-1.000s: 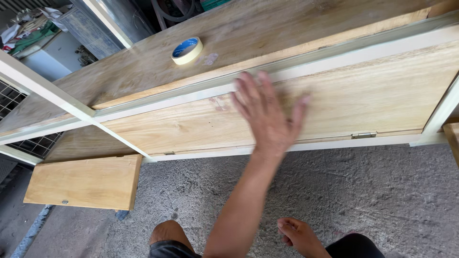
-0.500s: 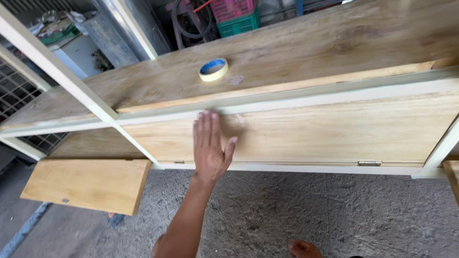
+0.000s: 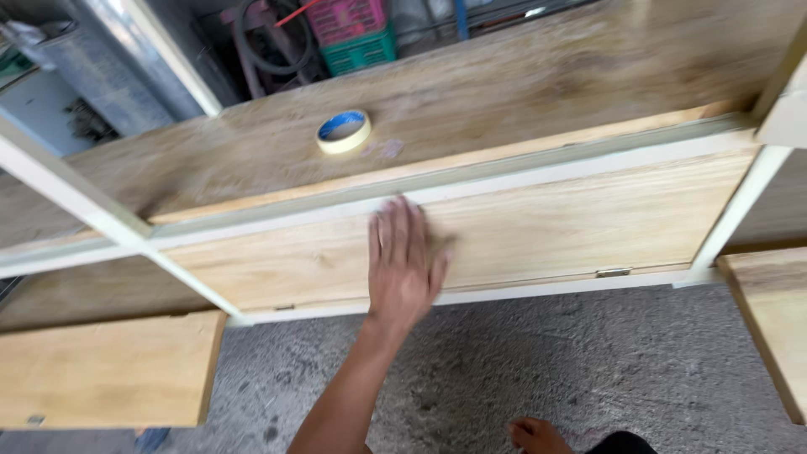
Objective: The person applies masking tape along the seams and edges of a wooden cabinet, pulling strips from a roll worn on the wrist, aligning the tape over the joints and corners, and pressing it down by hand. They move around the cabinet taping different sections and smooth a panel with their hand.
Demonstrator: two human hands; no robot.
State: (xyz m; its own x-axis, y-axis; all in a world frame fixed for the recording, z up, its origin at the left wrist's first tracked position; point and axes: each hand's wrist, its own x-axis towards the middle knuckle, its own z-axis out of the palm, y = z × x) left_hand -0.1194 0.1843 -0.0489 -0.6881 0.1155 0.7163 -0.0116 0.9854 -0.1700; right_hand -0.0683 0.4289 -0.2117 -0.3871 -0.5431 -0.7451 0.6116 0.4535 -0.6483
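1. One hand is at work: the left hand (image 3: 403, 269) lies flat on the wooden panel (image 3: 555, 227), palm down, fingers close together and pointing up, thumb out to the side. The right hand is out of view, so I cannot tell its state.
2. That panel sits upright in a cream-painted frame (image 3: 538, 172), just under the worktop (image 3: 521, 84). The hand rests left of the panel's middle, with the fingertips close to its upper edge.
3. Blur around the fingers suggests to me that the hand is sweeping over the wood, not resting on it.
4. To my eye this goes best with the whole palm kept flat and the pressure even, moving along the grain rather than across it, since bare wood can give splinters.
5. Fingertips are better kept off the seam where panel meets frame; a gap there could pinch.
6. A small metal fitting (image 3: 614, 272) sits on the lower edge to the right, well apart from the hand; worth steering clear of with bare skin.
7. A tape roll (image 3: 343, 132) lies on the worktop, above the hand and apart from it.
8. Lower left, a loose board (image 3: 109, 370) stands out over the concrete floor (image 3: 504, 370), and a bare foot (image 3: 538, 435) shows at the bottom.
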